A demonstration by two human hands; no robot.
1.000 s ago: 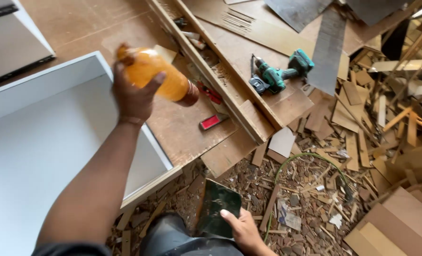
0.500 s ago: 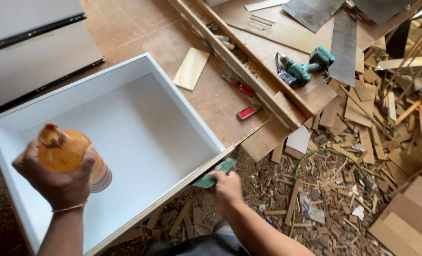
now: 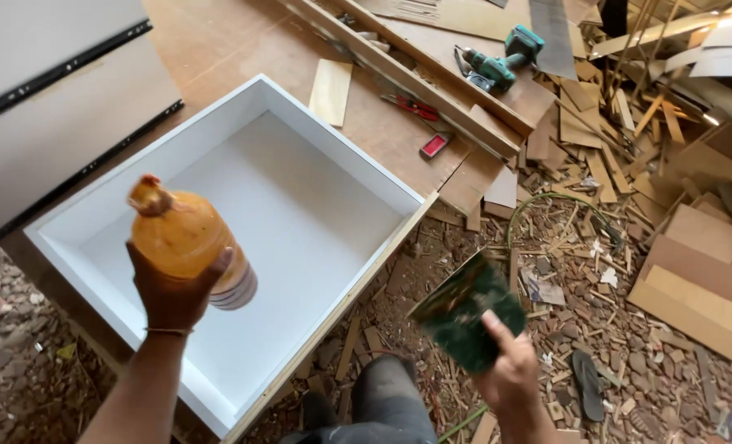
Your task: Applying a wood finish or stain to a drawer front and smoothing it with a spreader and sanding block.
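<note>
My left hand (image 3: 171,294) grips an orange plastic bottle (image 3: 187,237) with a smeared nozzle, held over the open white drawer box (image 3: 238,105). My right hand (image 3: 514,370) holds a dark green flat piece (image 3: 467,312), like a scraper card, by its lower edge. It hovers above the scrap-strewn floor, to the right of the box's bare wooden front edge (image 3: 357,288). My knee in grey trousers (image 3: 390,399) shows between both arms.
A teal cordless drill (image 3: 501,62) lies on boards at the top. A small red object (image 3: 434,145) and red-handled pliers (image 3: 415,107) rest on the brown sheet. Wood offcuts (image 3: 695,271) and chips cover the floor at right. A white panel with black rails (image 3: 62,115) lies at left.
The bottle has come leftwards from above the brown sheet to over the white box. My right hand has lifted the green piece off the floor and raised it.
</note>
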